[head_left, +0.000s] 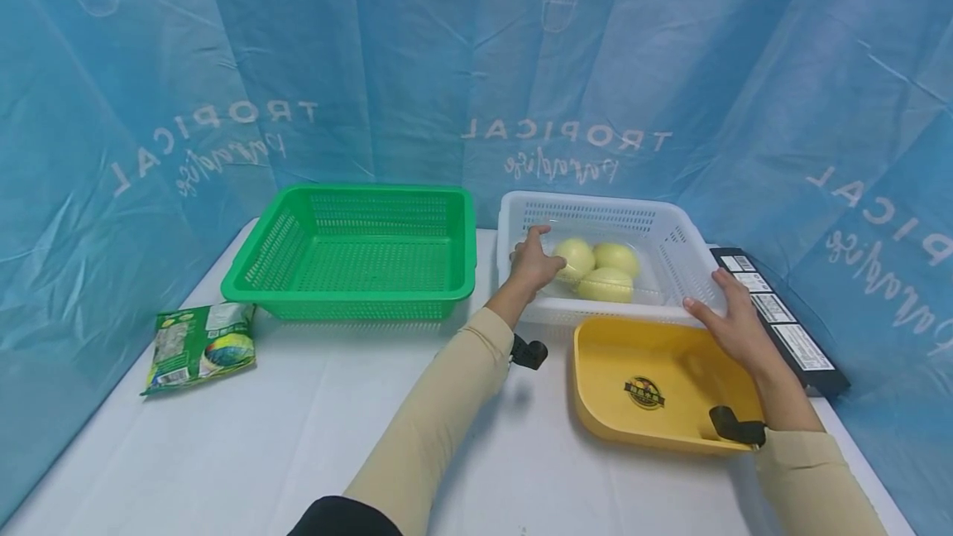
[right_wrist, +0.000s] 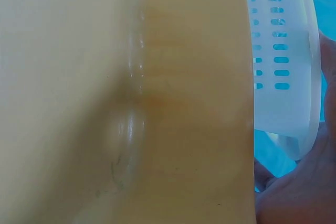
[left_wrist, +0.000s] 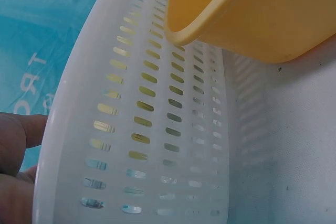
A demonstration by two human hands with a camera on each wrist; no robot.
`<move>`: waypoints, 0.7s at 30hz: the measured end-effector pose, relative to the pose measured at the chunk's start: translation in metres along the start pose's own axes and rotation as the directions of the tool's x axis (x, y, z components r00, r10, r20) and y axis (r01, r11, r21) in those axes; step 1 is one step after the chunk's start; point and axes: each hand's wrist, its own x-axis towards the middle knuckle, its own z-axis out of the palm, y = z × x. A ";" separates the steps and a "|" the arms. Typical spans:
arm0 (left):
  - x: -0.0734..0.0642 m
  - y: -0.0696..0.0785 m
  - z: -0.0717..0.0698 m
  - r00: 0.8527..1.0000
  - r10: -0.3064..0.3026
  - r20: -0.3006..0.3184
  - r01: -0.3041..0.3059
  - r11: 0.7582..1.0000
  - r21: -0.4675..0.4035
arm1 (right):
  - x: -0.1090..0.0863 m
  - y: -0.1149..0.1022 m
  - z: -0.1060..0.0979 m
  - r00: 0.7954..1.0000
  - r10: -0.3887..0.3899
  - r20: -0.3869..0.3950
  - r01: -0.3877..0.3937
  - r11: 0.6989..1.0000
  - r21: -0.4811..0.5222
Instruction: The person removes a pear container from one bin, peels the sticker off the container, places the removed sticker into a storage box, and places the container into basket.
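Note:
A white basket [head_left: 606, 313] stands at the back right. Inside it sits a clear plastic container [head_left: 651, 275] with three round, pale yellow-green fruits [head_left: 606, 285]. My left hand [head_left: 530, 265] reaches over the basket's front left part, fingers spread, thumb tip right at the leftmost fruit. In the left wrist view, the basket's slotted wall [left_wrist: 157, 98] hides much of that hand. At the basket's front right corner, my right hand [head_left: 733, 321] touches the rim with thumb and fingers apart. A yellow bin [head_left: 670, 362] is directly in front of the basket, below my right forearm.
To the left stands a green basket [head_left: 372, 267]. A green printed packet [head_left: 201, 346] lies at the table's left edge. Along the right edge is a long black box with white labels [head_left: 778, 321]. A blue printed curtain [head_left: 417, 64] hangs close behind the baskets.

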 end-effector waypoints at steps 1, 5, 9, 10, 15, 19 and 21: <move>0.000 0.000 0.000 1.000 -0.002 -0.003 0.002 1.000 0.004 | 0.000 0.000 0.000 1.000 -0.002 0.001 0.002 1.000 0.004; 0.000 0.000 0.002 1.000 -0.009 -0.008 0.009 1.000 0.024 | -0.001 0.000 0.000 1.000 0.009 0.007 -0.009 1.000 0.004; 0.000 0.000 0.002 1.000 -0.009 -0.011 0.009 0.999 0.034 | 0.000 0.000 0.000 1.000 0.018 0.007 -0.018 1.000 -0.003; 0.000 0.000 0.003 1.000 -0.005 -0.013 0.006 0.999 0.035 | 0.000 0.001 0.000 1.000 0.018 0.006 -0.018 1.000 -0.004; -0.001 0.001 0.002 1.000 0.014 -0.026 -0.013 1.000 0.025 | 0.001 0.001 0.000 1.000 0.011 0.001 -0.011 1.000 -0.007; -0.001 0.001 0.001 0.999 0.022 -0.032 -0.022 1.000 0.015 | 0.000 0.000 0.000 1.000 -0.003 0.000 0.003 1.000 0.000; -0.001 0.001 0.001 0.999 0.023 -0.034 -0.023 1.000 0.013 | 0.000 0.000 0.000 1.000 0.004 0.003 -0.004 1.000 0.000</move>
